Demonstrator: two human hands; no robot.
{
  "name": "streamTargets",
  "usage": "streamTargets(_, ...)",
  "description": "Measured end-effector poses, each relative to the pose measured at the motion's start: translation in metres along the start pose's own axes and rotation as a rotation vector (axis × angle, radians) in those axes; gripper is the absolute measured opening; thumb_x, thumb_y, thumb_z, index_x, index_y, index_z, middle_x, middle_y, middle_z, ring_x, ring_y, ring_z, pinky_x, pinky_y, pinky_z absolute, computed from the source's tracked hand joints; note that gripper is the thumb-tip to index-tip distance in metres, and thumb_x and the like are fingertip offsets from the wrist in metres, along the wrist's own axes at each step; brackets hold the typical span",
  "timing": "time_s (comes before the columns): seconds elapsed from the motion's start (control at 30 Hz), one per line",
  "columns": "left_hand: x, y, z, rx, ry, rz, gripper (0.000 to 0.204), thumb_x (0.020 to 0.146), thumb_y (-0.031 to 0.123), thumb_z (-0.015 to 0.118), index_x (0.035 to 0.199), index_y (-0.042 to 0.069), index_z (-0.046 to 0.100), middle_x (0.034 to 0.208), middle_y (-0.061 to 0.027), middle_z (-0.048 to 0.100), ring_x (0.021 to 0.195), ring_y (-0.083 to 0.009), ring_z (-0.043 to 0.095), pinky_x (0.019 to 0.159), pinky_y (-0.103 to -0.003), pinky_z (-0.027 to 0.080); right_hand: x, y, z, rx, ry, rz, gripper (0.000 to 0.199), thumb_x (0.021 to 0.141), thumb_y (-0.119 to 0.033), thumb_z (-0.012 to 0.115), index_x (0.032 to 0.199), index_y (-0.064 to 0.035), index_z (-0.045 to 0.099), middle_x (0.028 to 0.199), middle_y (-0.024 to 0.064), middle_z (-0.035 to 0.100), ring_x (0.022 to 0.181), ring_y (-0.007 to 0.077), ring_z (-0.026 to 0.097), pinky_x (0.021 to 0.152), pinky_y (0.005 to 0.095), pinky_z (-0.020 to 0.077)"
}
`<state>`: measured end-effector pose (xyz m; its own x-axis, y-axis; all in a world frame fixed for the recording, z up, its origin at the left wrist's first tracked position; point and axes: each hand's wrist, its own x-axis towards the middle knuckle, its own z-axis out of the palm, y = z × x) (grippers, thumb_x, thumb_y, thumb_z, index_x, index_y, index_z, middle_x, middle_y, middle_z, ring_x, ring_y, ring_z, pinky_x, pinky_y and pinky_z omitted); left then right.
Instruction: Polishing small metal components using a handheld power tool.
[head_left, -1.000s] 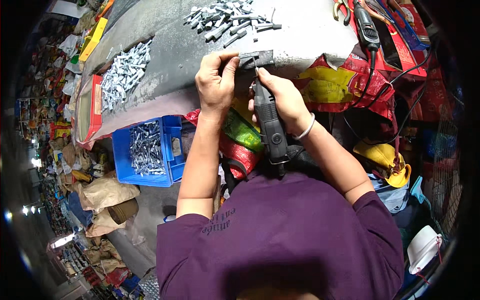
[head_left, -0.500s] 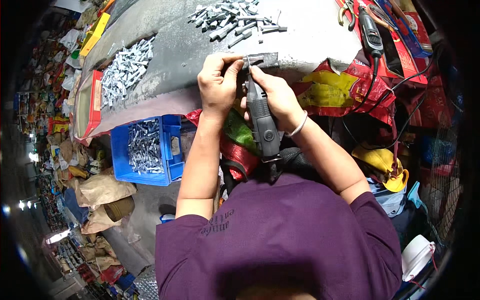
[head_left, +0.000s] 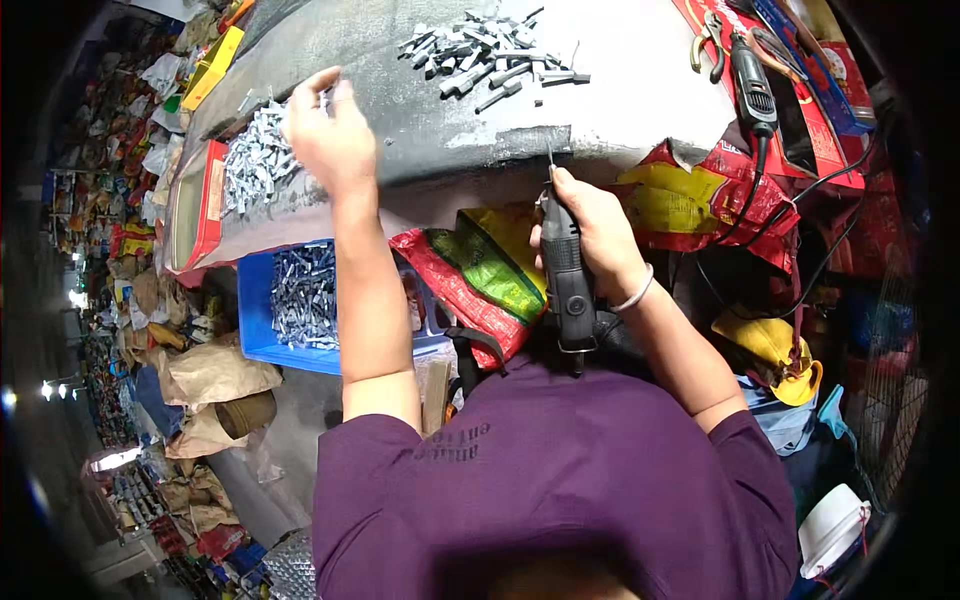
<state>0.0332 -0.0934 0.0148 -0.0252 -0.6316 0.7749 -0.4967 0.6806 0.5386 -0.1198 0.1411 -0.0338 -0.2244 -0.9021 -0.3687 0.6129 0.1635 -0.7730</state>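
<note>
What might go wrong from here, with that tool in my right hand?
The bit of the tool sits close to the ungloved right hand, so a slip might nick it. The left hand, blurred, is over or beside the left pile of pieces and might scatter it. The cord of the second tool hangs over the edge of the table, so a snag might drag that tool off.

My left hand (head_left: pixel 330 135) is blurred, its grip unclear. Below it, my forearm (head_left: pixel 373 300) hides part of the blue bin (head_left: pixel 257 308); my right hand (head_left: pixel 602 225) covers part of the black rotary tool (head_left: pixel 568 270).
</note>
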Motion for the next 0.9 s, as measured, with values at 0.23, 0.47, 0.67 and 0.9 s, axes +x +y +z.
streamTargets(0.23, -0.019, 0.008, 0.045, 0.443, -0.537, 0.198, 0.026, 0.089, 0.028, 0.069, 0.101, 0.005, 0.073, 0.091, -0.0113, 0.075, 0.087, -0.0263, 0.068, 0.088, -0.041, 0.049, -0.005, 0.007, 0.008, -0.031, -0.069, -0.020, 0.043, 0.104, -0.046, 0.053, 0.092, -0.0046, 0.060, 0.066, 0.0106, 0.066, 0.045, 0.0181, 0.058, 0.043, 0.0277, 0.0461)
streamTargets(0.47, -0.056, 0.039, 0.009, -0.328, -0.482, -0.311, 0.015, 0.088, 0.008, 0.070, 0.101, 0.002, 0.072, 0.094, -0.0108, 0.072, 0.079, -0.0207, 0.065, 0.074, -0.029, 0.052, -0.008, -0.005, -0.007, -0.002, 0.042, -0.011, 0.043, 0.105, -0.045, 0.053, 0.095, -0.0042, 0.060, 0.067, 0.0110, 0.067, 0.046, 0.0186, 0.059, 0.044, 0.0274, 0.0465)
streamTargets(0.67, -0.089, 0.044, 0.011, -0.418, -0.507, 0.006, 0.011, 0.089, 0.001, 0.067, 0.098, 0.001, 0.073, 0.092, -0.0076, 0.071, 0.079, -0.0178, 0.063, 0.075, -0.028, 0.051, -0.001, -0.008, 0.011, -0.014, 0.026, -0.002, 0.042, 0.105, -0.042, 0.053, 0.090, -0.0032, 0.061, 0.064, 0.0114, 0.066, 0.044, 0.0187, 0.058, 0.042, 0.0272, 0.0449)
streamTargets(0.9, -0.085, 0.052, 0.010, -0.355, -0.578, 0.034, 0.011, 0.090, 0.001, 0.066, 0.098, 0.001, 0.073, 0.093, -0.0080, 0.069, 0.081, -0.0169, 0.062, 0.075, -0.028, 0.050, 0.015, -0.004, 0.025, 0.050, 0.049, 0.016, 0.043, 0.104, -0.042, 0.054, 0.088, -0.0027, 0.061, 0.063, 0.0118, 0.066, 0.044, 0.0193, 0.058, 0.041, 0.0272, 0.0446)
